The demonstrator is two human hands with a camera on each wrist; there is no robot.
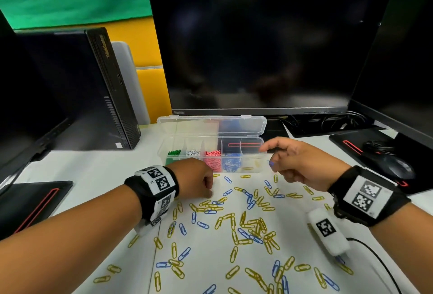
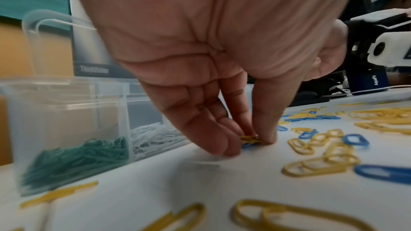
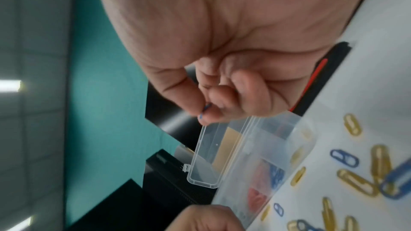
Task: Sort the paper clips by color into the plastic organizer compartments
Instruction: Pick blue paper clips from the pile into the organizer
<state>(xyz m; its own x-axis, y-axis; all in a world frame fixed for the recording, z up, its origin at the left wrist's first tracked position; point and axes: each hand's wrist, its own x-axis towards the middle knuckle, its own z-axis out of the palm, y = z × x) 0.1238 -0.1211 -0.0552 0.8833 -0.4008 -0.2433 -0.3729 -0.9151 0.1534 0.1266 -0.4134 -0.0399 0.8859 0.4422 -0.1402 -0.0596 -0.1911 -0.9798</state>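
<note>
The small plastic-coated wire paper clips, yellow and blue [image 1: 248, 223], lie scattered flat over the white tabletop [image 1: 93, 172] in front of the clear plastic organizer box [image 1: 257, 172], whose compartments already hold green, white, red, blue and a few yellow clips. Each clip is very light, stiff and thin (judging from how flat they lie, hard to lift off the surface), and the smooth coating probably slips, so a fingertip pinch across the loop's edge suits best. The left hand [image 2: 218, 80] presses fingertips down onto the table, pinching a small stack of yellow clips [image 2: 250, 138]. The right hand [image 1: 295, 160] hangs near the organizer's right end, thumb and forefinger nipping one blue clip [image 3: 205, 109].
</note>
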